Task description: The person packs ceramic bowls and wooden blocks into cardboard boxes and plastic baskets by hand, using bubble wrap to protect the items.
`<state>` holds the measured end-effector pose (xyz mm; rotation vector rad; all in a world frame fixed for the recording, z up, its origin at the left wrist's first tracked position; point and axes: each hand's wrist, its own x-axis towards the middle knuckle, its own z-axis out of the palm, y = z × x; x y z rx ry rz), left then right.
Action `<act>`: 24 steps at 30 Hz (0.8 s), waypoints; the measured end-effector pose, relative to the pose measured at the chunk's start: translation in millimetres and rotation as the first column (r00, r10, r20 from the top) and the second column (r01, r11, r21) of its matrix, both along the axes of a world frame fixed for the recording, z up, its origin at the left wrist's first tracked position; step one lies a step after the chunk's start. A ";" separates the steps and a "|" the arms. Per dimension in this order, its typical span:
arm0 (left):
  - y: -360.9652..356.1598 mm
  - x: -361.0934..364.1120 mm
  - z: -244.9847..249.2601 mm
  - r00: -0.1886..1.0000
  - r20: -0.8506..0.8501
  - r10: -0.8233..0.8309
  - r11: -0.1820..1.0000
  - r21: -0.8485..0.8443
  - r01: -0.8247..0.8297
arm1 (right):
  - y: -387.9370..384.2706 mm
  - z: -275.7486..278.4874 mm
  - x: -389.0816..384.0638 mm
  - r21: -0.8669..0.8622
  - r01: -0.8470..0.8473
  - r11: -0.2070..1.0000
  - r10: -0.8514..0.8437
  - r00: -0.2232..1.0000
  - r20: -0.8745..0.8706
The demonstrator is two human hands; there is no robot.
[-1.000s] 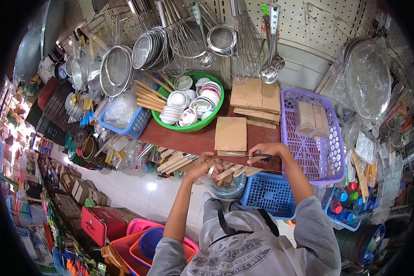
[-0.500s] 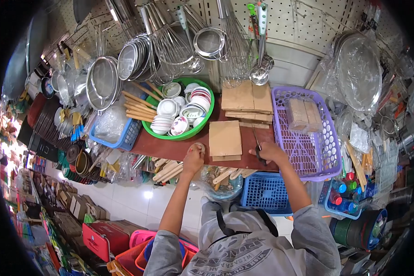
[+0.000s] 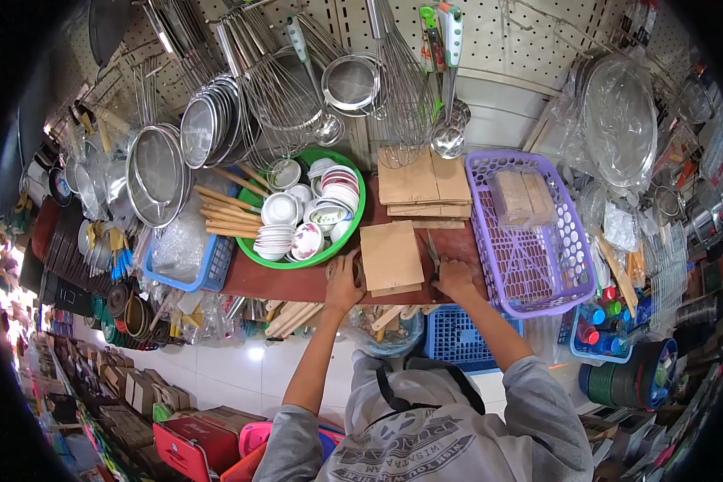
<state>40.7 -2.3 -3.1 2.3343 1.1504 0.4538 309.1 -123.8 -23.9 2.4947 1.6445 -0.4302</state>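
Brown cardboard pieces [image 3: 391,257] lie in a small stack on the red-brown table [image 3: 297,280], between my two hands. My left hand [image 3: 345,281] is at the left of this stack, its fingers curled round a roundish thing that is mostly hidden. On the other side, my right hand [image 3: 455,279] is on the scissors [image 3: 433,247], whose blades point away from me on the table. A taller pile of cardboard [image 3: 422,181] lies behind. Left of it stands a green basin [image 3: 360,210] with white bowls [image 3: 281,209].
At the right is a purple basket [image 3: 574,233] with wrapped brown blocks [image 3: 524,198]. Whisks [image 3: 277,104] and strainers [image 3: 159,173] hang above. A blue basket [image 3: 466,337] sits below the table edge, and wooden handles [image 3: 229,210] lie at the left.
The view has shifted slightly. My right hand and the scissors have come down flatter onto the table, closer to the small cardboard stack. My left hand has also moved nearer the stack.
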 end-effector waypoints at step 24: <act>-35.1 14.1 61.7 0.641 0.754 0.145 0.871 -0.404 0.279 | -3.1 121.1 11.9 0.540 -0.036 0.841 0.503 0.420 -0.755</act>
